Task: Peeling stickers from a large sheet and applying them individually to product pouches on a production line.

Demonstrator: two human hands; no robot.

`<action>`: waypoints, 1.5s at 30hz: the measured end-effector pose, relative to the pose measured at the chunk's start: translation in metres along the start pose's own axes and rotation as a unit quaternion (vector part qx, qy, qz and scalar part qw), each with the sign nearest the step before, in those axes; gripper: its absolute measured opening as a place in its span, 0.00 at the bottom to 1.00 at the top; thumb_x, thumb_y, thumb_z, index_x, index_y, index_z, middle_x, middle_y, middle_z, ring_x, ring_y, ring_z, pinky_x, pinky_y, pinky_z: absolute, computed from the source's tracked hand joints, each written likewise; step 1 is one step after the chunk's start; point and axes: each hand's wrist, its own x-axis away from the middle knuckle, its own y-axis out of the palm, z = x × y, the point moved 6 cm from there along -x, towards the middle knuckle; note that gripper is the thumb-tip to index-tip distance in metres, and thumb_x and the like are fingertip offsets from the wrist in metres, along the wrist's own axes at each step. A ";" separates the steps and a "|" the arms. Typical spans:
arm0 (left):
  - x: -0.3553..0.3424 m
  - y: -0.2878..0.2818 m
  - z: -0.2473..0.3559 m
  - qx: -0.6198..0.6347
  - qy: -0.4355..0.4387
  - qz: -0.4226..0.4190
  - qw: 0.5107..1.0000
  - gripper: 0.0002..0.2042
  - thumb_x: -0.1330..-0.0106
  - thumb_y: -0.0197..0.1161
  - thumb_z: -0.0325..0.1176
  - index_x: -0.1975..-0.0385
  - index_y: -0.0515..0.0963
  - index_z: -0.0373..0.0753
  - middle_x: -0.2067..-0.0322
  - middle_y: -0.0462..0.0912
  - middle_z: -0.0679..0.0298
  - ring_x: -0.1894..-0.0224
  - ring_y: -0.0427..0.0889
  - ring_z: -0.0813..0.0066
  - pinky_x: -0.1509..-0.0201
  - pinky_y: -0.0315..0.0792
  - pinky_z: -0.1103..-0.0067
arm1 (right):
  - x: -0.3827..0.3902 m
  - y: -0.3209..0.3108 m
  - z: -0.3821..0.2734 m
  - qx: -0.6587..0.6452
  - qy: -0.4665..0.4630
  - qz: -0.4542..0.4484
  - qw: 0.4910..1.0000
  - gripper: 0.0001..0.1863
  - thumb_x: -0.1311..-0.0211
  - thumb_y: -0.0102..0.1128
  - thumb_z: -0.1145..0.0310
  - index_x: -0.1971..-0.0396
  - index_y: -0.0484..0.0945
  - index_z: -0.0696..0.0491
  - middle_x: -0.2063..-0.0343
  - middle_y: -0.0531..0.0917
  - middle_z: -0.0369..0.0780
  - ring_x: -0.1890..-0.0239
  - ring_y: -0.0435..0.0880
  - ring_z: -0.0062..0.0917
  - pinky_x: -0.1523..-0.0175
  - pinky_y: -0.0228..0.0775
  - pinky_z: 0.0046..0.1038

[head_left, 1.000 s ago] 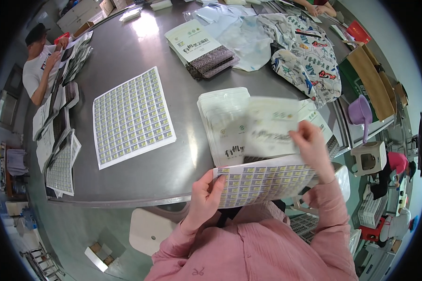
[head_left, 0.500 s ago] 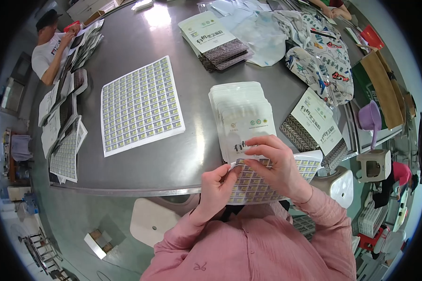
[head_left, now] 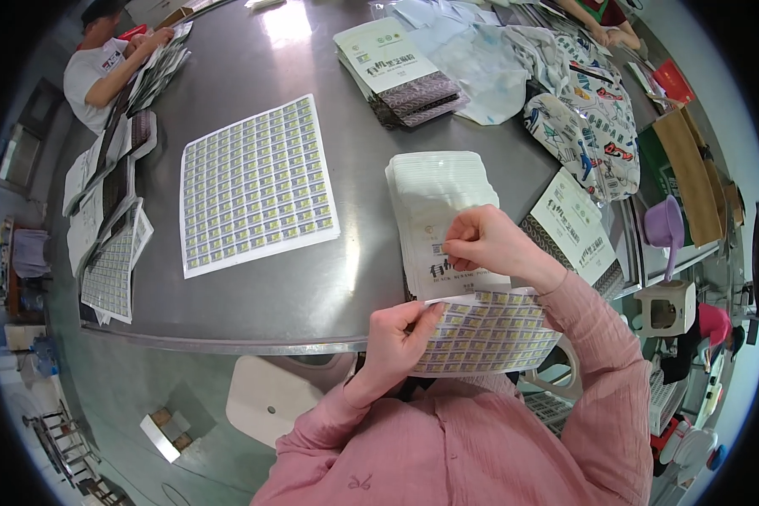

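My left hand (head_left: 399, 341) pinches the upper left corner of a sheet of small yellow and purple labels (head_left: 489, 333), which hangs over the table's front edge. My right hand (head_left: 487, 243) is closed, thumb and finger pinched at a small label (head_left: 440, 250) against the top bag. That bag lies on a stack of pale pouches (head_left: 437, 181) with dark print, directly beyond the sheet. The right hand hides part of the top bag's right side.
Another label sheet (head_left: 257, 181) lies flat on the metal table (head_left: 253, 308). Pouches with brown patterned ends (head_left: 396, 63) sit farther back, others (head_left: 573, 223) to the right. A patterned cloth bag (head_left: 586, 139), a purple dipper (head_left: 664, 223) and a stool (head_left: 270, 401) surround me. Co-workers sit across.
My right hand has left the sheet's edge and moved up and away onto the top pouch, with a small label now at its fingertips. The left hand keeps hold of the sheet.
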 end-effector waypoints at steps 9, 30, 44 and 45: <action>-0.002 -0.003 0.004 -0.004 0.013 0.014 1.000 0.12 0.22 0.65 0.31 0.64 0.86 0.26 0.81 0.80 0.67 0.74 0.70 0.89 0.73 0.66 0.80 | -0.020 0.009 0.009 0.020 0.042 -0.026 0.999 0.09 0.30 0.70 0.69 0.65 0.84 0.60 0.72 0.89 0.37 0.71 0.90 0.19 0.66 0.84 0.22; 0.005 -0.001 -0.004 -0.029 0.004 -0.030 0.999 0.11 0.21 0.64 0.29 0.60 0.85 0.25 0.78 0.82 0.71 0.72 0.70 0.92 0.72 0.66 0.82 | 0.084 -0.020 0.037 0.352 -0.114 0.344 0.863 0.29 0.50 0.84 0.56 0.56 0.83 0.60 0.53 0.85 0.46 0.53 0.87 0.42 0.50 0.81 0.40; 0.008 -0.006 -0.004 0.036 -0.010 0.005 0.999 0.13 0.19 0.63 0.33 0.57 0.86 0.27 0.77 0.82 0.72 0.71 0.72 0.90 0.69 0.69 0.83 | 0.149 -0.094 0.013 0.400 -0.167 0.463 0.773 0.18 0.42 0.77 0.70 0.52 0.85 0.59 0.50 0.86 0.49 0.49 0.85 0.44 0.47 0.79 0.40; 0.009 -0.007 -0.007 0.028 -0.009 0.010 1.000 0.13 0.19 0.63 0.33 0.57 0.86 0.27 0.76 0.82 0.72 0.71 0.72 0.90 0.69 0.69 0.83 | 0.141 -0.073 0.015 0.280 -0.193 0.392 0.855 0.20 0.43 0.78 0.71 0.50 0.85 0.58 0.45 0.84 0.48 0.45 0.84 0.44 0.43 0.78 0.40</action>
